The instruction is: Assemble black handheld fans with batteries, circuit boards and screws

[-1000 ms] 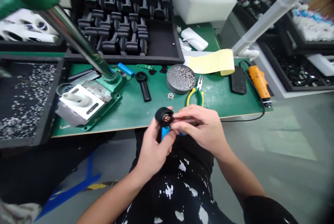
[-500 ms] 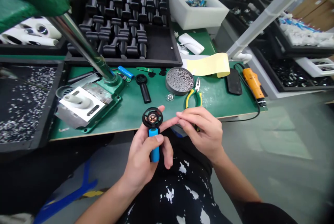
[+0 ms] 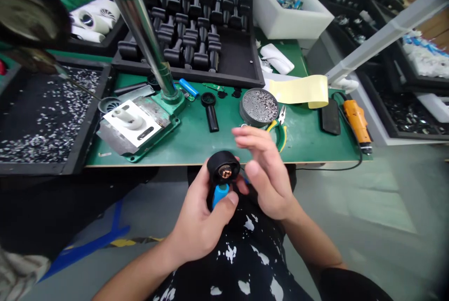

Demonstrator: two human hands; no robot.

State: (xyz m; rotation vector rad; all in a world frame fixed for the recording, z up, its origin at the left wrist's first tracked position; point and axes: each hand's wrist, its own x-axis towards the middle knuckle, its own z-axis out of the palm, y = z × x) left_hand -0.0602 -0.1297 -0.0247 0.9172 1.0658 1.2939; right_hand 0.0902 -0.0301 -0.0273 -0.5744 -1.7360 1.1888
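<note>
My left hand [image 3: 206,212] is wrapped round a black handheld fan housing [image 3: 214,164] with a copper motor coil in its round head. A blue cylindrical battery [image 3: 220,194] shows in the handle, with my thumb beside it. The housing is tilted and its lower part is hidden by my fingers. To the right of it hovers my right hand [image 3: 268,174], fingers stretched out and thumb apart, nothing visible in it. Just beyond those fingers lie green-and-yellow pliers [image 3: 281,132] and a round grey dish [image 3: 258,106] of small metal parts.
A second black fan-shaped part [image 3: 210,113] and a loose blue battery [image 3: 188,88] lie on the green bench. A green press [image 3: 168,113] stands at left. Behind is a black tray [image 3: 238,55] of fan bodies. An orange electric screwdriver [image 3: 355,118] and a phone [image 3: 329,117] lie at right.
My right hand has opened from a pinch by the left fingertips and lifted away. The fan housing has turned in my left hand, its head now tilted. The view has shifted left.
</note>
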